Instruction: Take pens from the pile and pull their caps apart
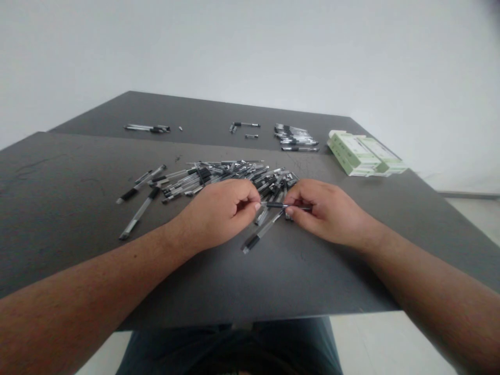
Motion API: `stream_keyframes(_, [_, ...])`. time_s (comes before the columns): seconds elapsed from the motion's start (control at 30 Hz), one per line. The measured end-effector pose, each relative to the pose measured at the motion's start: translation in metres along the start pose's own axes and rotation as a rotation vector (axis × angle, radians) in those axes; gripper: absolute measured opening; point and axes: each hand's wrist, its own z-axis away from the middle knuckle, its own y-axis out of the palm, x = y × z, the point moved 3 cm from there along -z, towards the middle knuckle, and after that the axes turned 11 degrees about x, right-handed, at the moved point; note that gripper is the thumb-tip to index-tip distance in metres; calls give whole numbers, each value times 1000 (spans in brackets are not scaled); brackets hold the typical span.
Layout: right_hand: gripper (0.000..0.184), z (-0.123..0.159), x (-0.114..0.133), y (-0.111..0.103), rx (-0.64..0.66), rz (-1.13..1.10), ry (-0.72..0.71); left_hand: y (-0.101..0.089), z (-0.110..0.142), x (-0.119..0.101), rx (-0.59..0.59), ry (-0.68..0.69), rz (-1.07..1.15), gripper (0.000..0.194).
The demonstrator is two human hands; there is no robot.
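Note:
My left hand (222, 211) and my right hand (326, 208) meet over the near table, both with fingers curled in a pinch. Between them they hold one thin dark pen part (280, 205), lying level from the left fingertips to the right ones. Just behind and under the hands spreads a pile of clear pens with black grips (230, 174). One pen (261, 233) lies slanted on the table below the hands.
Loose pens (140, 200) lie to the left on the dark table (58, 208). On the far table are a row of pens (297, 136), a few pen parts (244, 127), another small group (147, 128), and green-white boxes (363, 153) at the right.

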Motion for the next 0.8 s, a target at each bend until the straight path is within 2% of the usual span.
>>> stream_keyframes(0.1, [14,0,1,0,6,-6,-23,0,0,0,5,-13,-9,14])
stream_keyframes(0.27, [13,1,-2,-2,-16,-33,41,0,0,1,11,6,-4,13])
stream_keyframes(0.37, [1,1,0,-3,7,-3,-2,1,0,2,-1,21,-10,13])
stream_keyframes(0.47, [15,1,1,-3,15,1,-51,0,1,3,-16,35,-12,13])
stream_keyframes(0.6, [9,2,-1,-2,-11,-26,6,0,0,3,-5,34,4,12])
stream_keyframes(0.7, [1,1,0,-2,7,1,-10,0,-1,3,0,33,3,12])
stream_keyframes(0.8, [19,1,0,-1,29,10,-44,0,-1,2,-4,34,-6,13])
